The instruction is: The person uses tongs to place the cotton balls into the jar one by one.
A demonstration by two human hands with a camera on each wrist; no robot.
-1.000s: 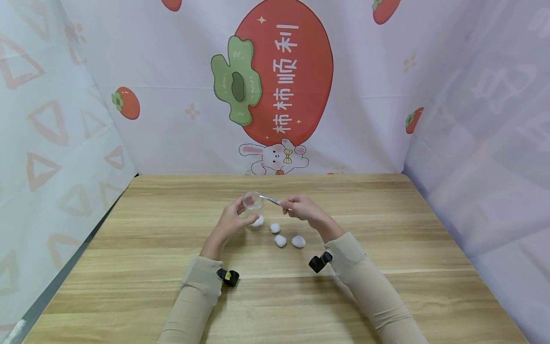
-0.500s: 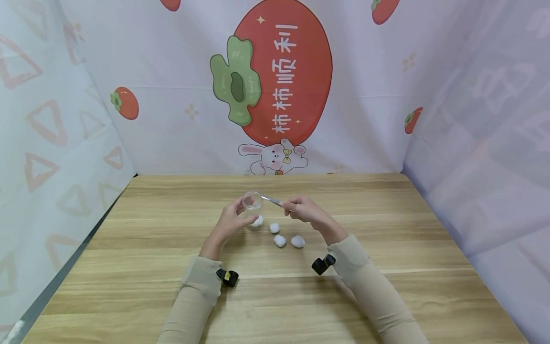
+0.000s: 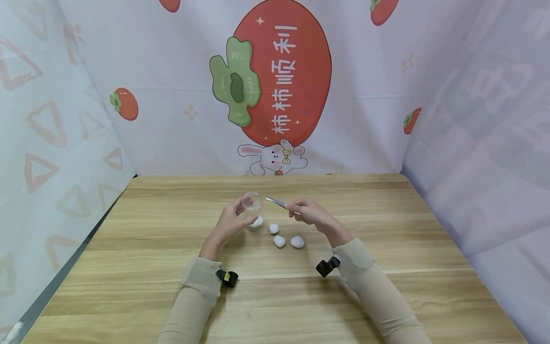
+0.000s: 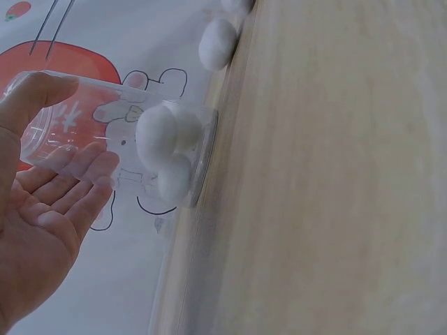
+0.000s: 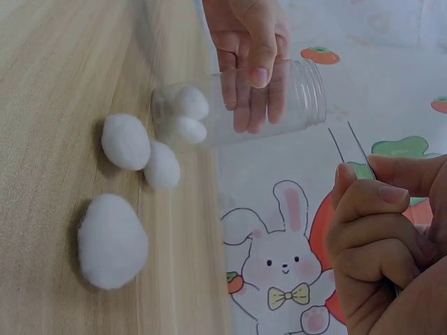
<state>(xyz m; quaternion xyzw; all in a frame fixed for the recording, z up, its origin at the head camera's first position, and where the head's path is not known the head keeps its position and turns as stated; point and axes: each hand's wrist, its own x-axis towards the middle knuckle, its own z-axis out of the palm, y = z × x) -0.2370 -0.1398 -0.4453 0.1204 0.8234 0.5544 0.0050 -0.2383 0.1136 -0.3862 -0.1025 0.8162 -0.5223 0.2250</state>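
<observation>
A clear plastic jar (image 3: 251,202) without a lid stands upright on the wooden table. My left hand (image 3: 231,220) grips it, thumb on the near side and fingers round the far side. Several white cotton balls (image 4: 157,136) lie at the bottom of the jar in the left wrist view. My right hand (image 3: 310,214) pinches metal tweezers (image 3: 276,201), held in the air to the right of the jar's mouth. In the right wrist view the tips of the tweezers (image 5: 349,143) are apart, with nothing between them.
Three loose cotton balls lie on the table (image 3: 386,296) right of the jar: a small one (image 3: 274,229), one nearer the front (image 3: 279,241) and a larger one (image 3: 297,242). Behind the table hangs a white cloth (image 3: 365,143) printed with persimmons and a rabbit.
My right hand has drawn the tweezers away from the jar's mouth, rightward and slightly toward the front. The left hand and the jar have stayed in place.
</observation>
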